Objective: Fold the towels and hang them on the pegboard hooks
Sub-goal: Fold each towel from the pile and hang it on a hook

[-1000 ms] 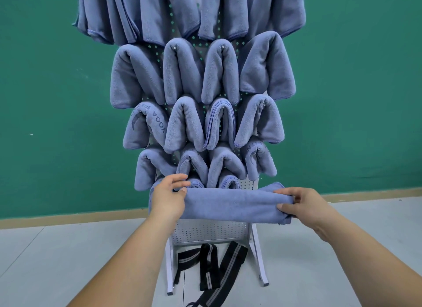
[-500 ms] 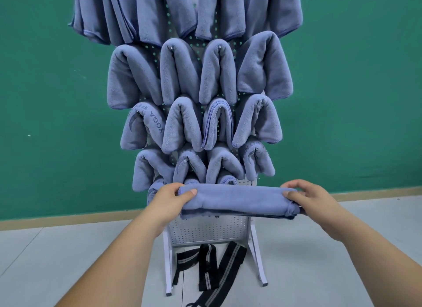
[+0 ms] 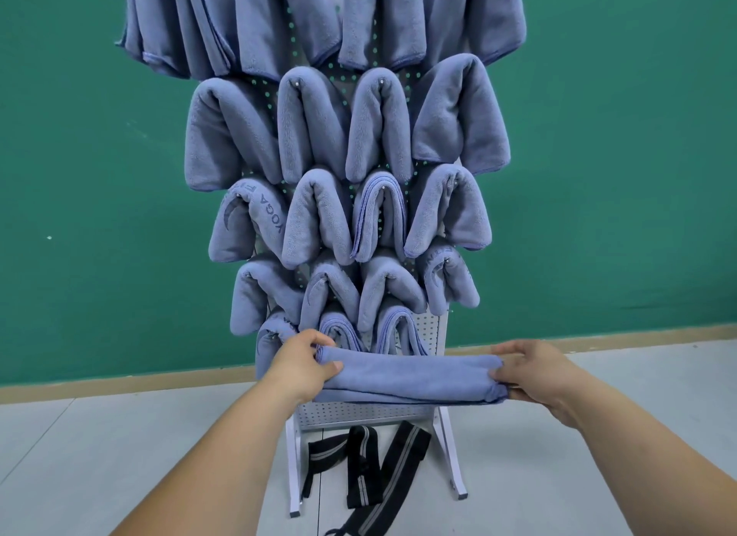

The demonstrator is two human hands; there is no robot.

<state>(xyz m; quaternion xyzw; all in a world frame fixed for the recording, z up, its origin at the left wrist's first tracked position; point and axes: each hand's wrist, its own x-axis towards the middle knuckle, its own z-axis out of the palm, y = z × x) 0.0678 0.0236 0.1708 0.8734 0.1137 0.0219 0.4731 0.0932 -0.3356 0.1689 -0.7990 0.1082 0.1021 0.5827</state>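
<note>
A folded blue-grey towel (image 3: 410, 378) lies stretched out level between my two hands, in front of the lower part of the white pegboard (image 3: 432, 332). My left hand (image 3: 305, 366) grips its left end, thumb over the front. My right hand (image 3: 534, 370) pinches its right end. Several folded blue-grey towels (image 3: 315, 216) hang over hooks in rows on the board, hiding most of it. The bottom row holds towels on the left and middle; bare board shows at its right.
The pegboard stands on white legs (image 3: 450, 459) on a pale grey floor. Black straps with grey stripes (image 3: 371, 475) lie on the floor between the legs. A green wall (image 3: 618, 156) with a tan skirting board runs behind.
The towel has gone from a wider band to a narrower folded strip, held a little lower in front of the board. Both hands have kept their hold on its ends.
</note>
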